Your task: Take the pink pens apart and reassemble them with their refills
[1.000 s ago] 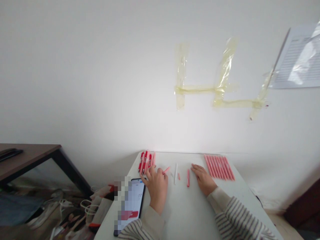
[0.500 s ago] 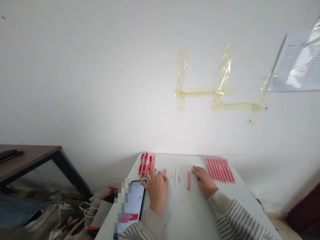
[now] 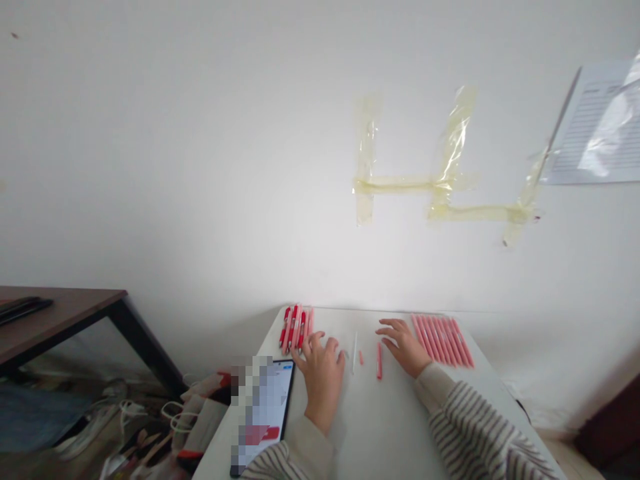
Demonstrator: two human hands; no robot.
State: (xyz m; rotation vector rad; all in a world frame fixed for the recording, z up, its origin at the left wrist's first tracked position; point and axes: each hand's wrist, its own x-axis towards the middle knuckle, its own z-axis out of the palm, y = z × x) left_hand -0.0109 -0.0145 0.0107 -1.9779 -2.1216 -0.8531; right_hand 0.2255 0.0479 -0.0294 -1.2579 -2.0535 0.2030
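On the white bench (image 3: 380, 427), between the two hands, a pink tube (image 3: 379, 361) is lying lengthwise, just beside the right hand (image 3: 407, 350); whether this tube is containing something, I cannot tell. To its left a small pink tip (image 3: 361, 358) is lying, and next to that a thin white refill (image 3: 355, 353) is lying outside of any tube. The right hand is hanging palm down, its fingers pointing across to the left and standing loosely apart, with nothing visible in them. The left hand (image 3: 323, 380) is arching near the lower end of the pens (image 3: 295, 330), its fingers spreading wide and bending downward; if something is hiding under its palm, I cannot tell. These pens, some red and some pink, are lying close together at the far left corner. At the far right, more pink tubes (image 3: 443, 340) are forming a neat slanting row; their inside is not showing. Beside the left hand a phone (image 3: 270, 400) is lying with its screen lit. Down on the left, beside the bench, a pale bag (image 3: 205, 417) is standing among other things, its white handles (image 3: 181, 415) looping out; its content is hiding from view.
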